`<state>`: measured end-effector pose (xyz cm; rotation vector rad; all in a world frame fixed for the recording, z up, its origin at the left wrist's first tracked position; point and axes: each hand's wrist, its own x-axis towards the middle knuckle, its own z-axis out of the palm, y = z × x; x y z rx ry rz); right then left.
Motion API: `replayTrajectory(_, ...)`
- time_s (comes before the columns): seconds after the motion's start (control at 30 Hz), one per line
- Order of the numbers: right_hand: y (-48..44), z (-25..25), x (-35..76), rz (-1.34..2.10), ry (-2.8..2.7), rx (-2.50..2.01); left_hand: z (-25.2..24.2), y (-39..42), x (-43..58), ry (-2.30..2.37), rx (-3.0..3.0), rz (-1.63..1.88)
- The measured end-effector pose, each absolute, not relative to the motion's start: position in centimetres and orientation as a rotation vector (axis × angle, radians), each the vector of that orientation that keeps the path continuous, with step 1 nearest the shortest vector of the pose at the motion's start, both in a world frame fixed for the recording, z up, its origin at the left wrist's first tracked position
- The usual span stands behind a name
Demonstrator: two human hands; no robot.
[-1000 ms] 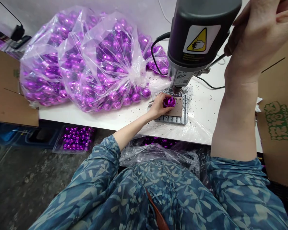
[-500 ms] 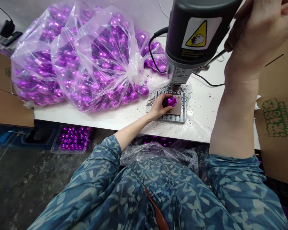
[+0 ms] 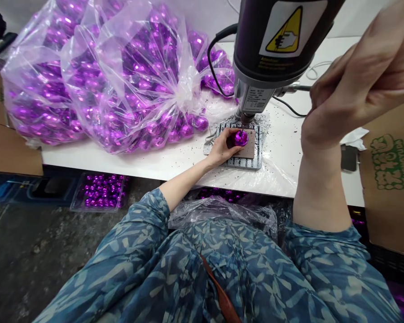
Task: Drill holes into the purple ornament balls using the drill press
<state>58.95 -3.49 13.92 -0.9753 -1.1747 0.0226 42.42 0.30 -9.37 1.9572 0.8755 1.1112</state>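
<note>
My left hand (image 3: pixel 221 148) pinches a shiny purple faceted ball (image 3: pixel 241 138) between thumb and fingers. The ball rests on a small brown board (image 3: pixel 247 151), which lies on the slotted metal base (image 3: pixel 257 157) of a drill press (image 3: pixel 269 49). Right above the ball is the drill bit (image 3: pixel 243 127), its tip at or touching the ball's top; I cannot tell how deep. At the upper right, my right hand (image 3: pixel 357 85) is wrapped round the end of the drill press lever (image 3: pixel 299 88), whose grip is hidden inside my fist.
Large clear bags of purple balls (image 3: pixel 121 80) fill the table's left side. Dark shavings (image 3: pixel 272 121) lie around the base. A cardboard box (image 3: pixel 390 179) stands right, near a dark flat object (image 3: pixel 349 158). Below the table edge sits a clear bin of purple balls (image 3: pixel 103 193).
My right hand has swung the lever downward and toward me. The drill head and bit have come down to the ball. My left hand keeps holding the ball in about the same place.
</note>
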Motion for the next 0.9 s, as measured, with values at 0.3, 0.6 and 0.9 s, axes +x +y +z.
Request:
replayTrajectory(0.3, -3.1, 10.5, 59.4, -0.055, -1.115, -0.977, -9.9, 0.5, 42.3, 0.867, 1.959, 1.126)
replayTrajectory(0.6, -1.6, 6.5, 60.9, -0.141, -1.075, -0.949, -10.6, 0.9, 42.2, 0.827, 1.976, 1.141)
replayTrajectory(0.9, 1.1, 2.2, 62.2, -0.257, -1.053, -0.928, -9.8, 0.4, 42.2, 0.906, 1.958, 1.061)
